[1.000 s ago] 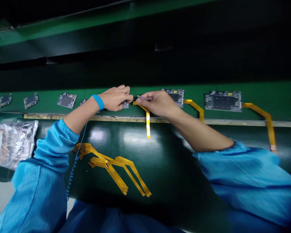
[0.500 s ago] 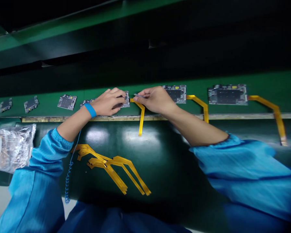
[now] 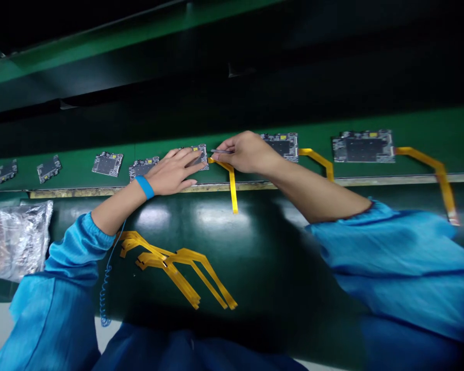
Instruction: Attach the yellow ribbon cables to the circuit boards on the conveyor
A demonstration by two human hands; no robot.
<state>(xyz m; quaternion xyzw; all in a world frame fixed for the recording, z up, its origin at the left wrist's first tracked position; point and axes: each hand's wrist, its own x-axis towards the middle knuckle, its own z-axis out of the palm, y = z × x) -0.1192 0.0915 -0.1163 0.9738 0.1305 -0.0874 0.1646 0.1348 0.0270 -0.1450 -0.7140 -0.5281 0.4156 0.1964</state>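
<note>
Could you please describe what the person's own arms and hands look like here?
The left hand and right hand are gloveless. The left sleeve and right sleeve are bright blue with gathered cuffs. Only the left side has a blue wristband, with a thin, partly coiled blue cord below it.

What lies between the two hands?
In the head view, one end of a circuit board, part of a yellow ribbon cable and the tip of a slim grey tool lie between the left hand and right hand.
</note>
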